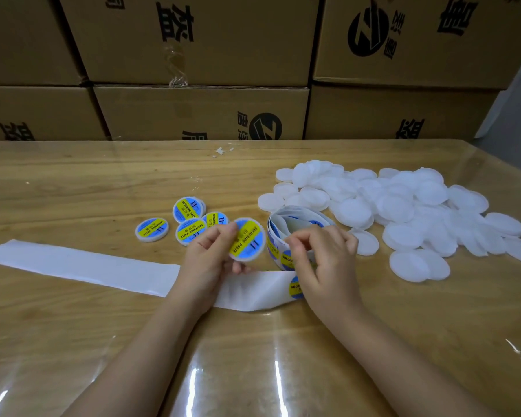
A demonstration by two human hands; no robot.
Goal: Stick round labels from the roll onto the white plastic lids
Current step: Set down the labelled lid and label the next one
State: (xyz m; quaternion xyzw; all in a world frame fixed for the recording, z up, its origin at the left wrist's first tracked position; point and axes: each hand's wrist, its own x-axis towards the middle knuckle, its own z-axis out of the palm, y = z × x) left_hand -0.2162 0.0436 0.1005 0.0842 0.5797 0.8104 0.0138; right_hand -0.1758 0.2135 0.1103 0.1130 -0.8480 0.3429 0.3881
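Here the left hand (206, 260) pinches a labelled lid (248, 242) between thumb and fingers. The right hand (325, 263) pinches the label roll (295, 214) on the worktop (73, 191), beside loose white lids (403, 206).

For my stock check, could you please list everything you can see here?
held lid: one, blue-yellow label, centre.
labelled lids: at least four, blue-yellow, left of centre.
plain lids: many, white, heap at right.
roll: one, white with blue-yellow labels, centre.
backing strip: one, white, running left from roll.
scraps: few, white, far centre.
table: one, wood, under everything.
boxes: several, brown, behind table.
left grip: holds held lid.
right grip: pinches roll.
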